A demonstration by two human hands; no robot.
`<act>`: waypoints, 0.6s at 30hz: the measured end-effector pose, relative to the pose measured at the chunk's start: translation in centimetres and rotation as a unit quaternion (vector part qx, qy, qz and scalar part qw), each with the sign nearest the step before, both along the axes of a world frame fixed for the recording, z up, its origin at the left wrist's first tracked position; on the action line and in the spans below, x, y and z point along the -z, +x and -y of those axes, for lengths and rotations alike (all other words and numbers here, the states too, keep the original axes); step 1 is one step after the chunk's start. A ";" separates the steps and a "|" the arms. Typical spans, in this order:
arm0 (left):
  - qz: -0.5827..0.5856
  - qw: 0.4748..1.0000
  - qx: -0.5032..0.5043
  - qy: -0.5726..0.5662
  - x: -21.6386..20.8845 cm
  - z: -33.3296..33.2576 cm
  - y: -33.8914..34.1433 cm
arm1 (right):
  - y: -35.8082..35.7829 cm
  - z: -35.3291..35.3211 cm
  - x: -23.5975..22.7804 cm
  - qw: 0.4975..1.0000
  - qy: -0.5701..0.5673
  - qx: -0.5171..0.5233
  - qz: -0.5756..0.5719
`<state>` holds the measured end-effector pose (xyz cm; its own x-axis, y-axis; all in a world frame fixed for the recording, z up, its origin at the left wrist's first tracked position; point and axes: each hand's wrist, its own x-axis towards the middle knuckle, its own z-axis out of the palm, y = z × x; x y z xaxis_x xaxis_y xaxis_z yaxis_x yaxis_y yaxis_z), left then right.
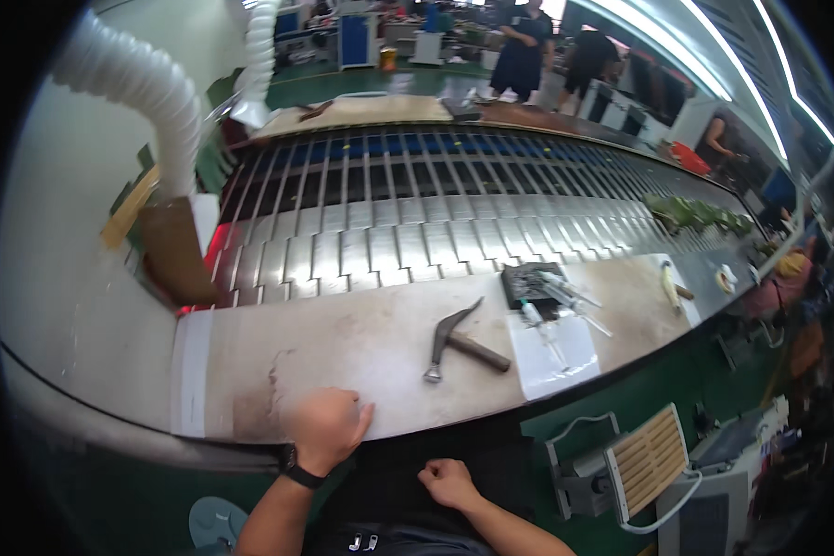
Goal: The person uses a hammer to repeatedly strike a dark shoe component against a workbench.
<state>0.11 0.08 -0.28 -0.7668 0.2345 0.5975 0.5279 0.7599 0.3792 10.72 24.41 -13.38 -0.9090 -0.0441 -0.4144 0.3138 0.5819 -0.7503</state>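
My left hand (329,428), with a black watch (303,468) on its wrist, rests on the near edge of a pale board (380,343). Its thumb stands apart and nothing shows in it; part of the fingers is smeared. My right hand (450,483) lies in my lap against dark clothing, fingers curled in, with nothing seen in them. Beyond and to the right of my left hand, a hammer (473,348) with a curved dark head and wooden handle lies on the board, touched by neither hand.
A dark tray (521,285) holds syringe-like tools; more lie on a white sheet (551,363). Metal slats (371,243) stretch beyond the board, with green material (700,215) at right. A white hose (144,83) hangs left. A slatted chair (649,459) stands lower right. People (525,51) stand far off.
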 end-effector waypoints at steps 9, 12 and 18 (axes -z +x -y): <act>0.048 0.998 -0.025 -0.035 -0.2 0.2 0.7 | -0.7 -0.1 -0.2 0.999 -0.003 -0.032 0.007; 0.052 0.998 -0.014 -0.037 -0.3 -0.1 0.4 | -0.9 -0.6 -0.2 0.999 -0.019 -0.033 0.013; 0.071 0.996 -0.029 -0.038 -0.3 -0.6 0.5 | -0.5 -1.3 0.4 0.999 -0.022 -0.019 0.017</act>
